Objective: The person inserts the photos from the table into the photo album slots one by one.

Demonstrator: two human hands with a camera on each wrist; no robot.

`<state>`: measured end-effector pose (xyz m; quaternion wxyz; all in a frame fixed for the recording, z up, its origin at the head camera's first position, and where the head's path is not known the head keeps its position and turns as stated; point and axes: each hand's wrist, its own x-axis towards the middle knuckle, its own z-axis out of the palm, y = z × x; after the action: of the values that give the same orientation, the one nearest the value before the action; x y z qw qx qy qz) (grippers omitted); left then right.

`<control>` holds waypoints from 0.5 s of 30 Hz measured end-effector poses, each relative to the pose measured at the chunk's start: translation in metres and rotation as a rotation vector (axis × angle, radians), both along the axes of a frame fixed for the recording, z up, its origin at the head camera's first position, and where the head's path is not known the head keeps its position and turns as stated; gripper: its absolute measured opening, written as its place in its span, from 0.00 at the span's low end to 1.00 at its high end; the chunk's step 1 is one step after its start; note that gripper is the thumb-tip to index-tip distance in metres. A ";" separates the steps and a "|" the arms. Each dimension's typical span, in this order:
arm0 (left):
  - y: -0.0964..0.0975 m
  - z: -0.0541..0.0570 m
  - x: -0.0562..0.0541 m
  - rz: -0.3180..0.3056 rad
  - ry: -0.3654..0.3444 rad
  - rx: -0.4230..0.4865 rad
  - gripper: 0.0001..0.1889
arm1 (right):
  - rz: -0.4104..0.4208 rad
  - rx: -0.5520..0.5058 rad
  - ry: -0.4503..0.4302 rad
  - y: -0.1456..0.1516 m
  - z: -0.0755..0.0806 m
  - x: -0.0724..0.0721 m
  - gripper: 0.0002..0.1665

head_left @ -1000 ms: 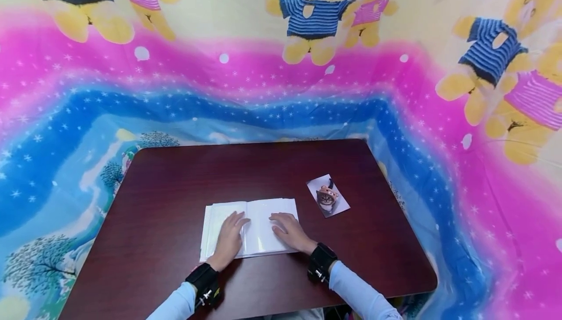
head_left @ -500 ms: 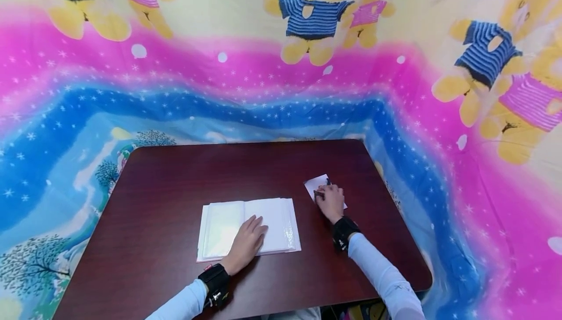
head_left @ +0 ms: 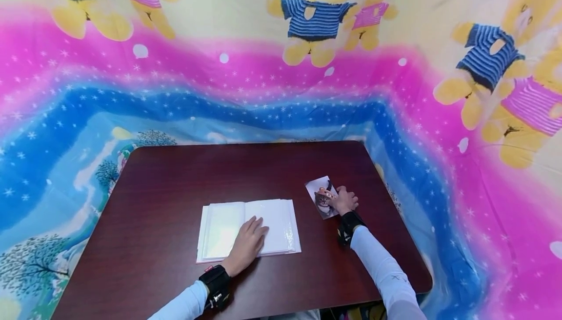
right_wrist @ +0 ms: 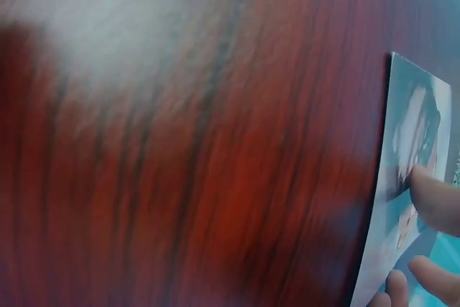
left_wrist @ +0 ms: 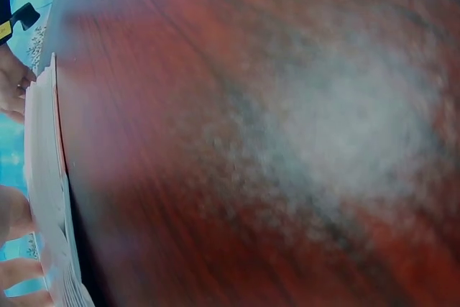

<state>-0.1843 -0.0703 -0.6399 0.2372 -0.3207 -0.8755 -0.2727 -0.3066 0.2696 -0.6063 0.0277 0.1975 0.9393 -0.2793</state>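
A photo album (head_left: 224,230) with blank clear-sleeved pages lies open on the table near its front edge. My left hand (head_left: 246,244) rests flat across the middle of it, fingers extended onto the right page. In the left wrist view, the stack of pages (left_wrist: 44,149) shows edge-on with fingertips (left_wrist: 20,271) beside it. To the right of the album lies a photo (head_left: 322,198) of a cat. My right hand (head_left: 346,200) pinches its right edge, the thumb (right_wrist: 435,203) on the picture side and curled fingers at the border.
The dark reddish-brown table (head_left: 167,178) has rounded corners. A printed cloth (head_left: 259,78) with bears and snowflakes hangs around its back and sides. Black wrist camera bands (head_left: 215,283) sit on both forearms, over light blue sleeves (head_left: 382,264).
My right hand left the album, reached over the photo and then shifted to its right edge. The left hand slid rightward from the left page to the middle and stayed there.
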 end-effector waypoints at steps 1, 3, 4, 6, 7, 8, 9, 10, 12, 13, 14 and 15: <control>0.000 0.000 0.000 0.001 0.002 0.000 0.15 | -0.002 -0.005 -0.015 -0.002 0.000 -0.001 0.36; -0.001 0.000 0.000 0.008 0.000 -0.006 0.15 | -0.012 -0.022 -0.040 -0.005 0.001 -0.001 0.37; 0.000 0.001 0.000 0.013 0.002 -0.009 0.15 | -0.017 -0.027 -0.049 -0.007 0.002 -0.001 0.38; 0.001 0.000 0.000 0.027 0.016 -0.023 0.15 | -0.024 -0.036 -0.062 -0.010 0.002 -0.001 0.38; 0.002 0.000 0.001 0.035 0.027 -0.033 0.14 | -0.026 -0.039 -0.060 -0.011 0.003 0.000 0.39; 0.003 0.000 0.001 0.044 0.034 -0.043 0.14 | -0.023 -0.040 -0.057 -0.013 0.002 0.000 0.38; 0.004 0.000 0.001 0.052 0.045 -0.051 0.13 | -0.018 -0.041 -0.046 -0.015 0.002 0.001 0.38; 0.005 0.000 0.001 0.060 0.056 -0.060 0.13 | -0.012 -0.046 -0.034 -0.017 0.002 0.002 0.38; 0.006 0.000 0.001 0.071 0.070 -0.075 0.13 | 0.002 -0.061 0.002 -0.019 0.002 0.005 0.35; 0.006 0.000 0.001 0.073 0.073 -0.080 0.13 | 0.010 -0.073 0.026 -0.021 0.002 0.006 0.33; 0.007 0.000 0.001 0.072 0.072 -0.078 0.13 | 0.018 -0.086 0.052 -0.022 0.001 0.007 0.30; 0.006 0.000 0.000 0.066 0.072 -0.072 0.13 | 0.025 -0.103 0.079 -0.022 0.001 0.008 0.27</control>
<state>-0.1847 -0.0639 -0.6394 0.2657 -0.3097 -0.8857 -0.2213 -0.2990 0.2475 -0.6054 0.0044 0.1727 0.9264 -0.3347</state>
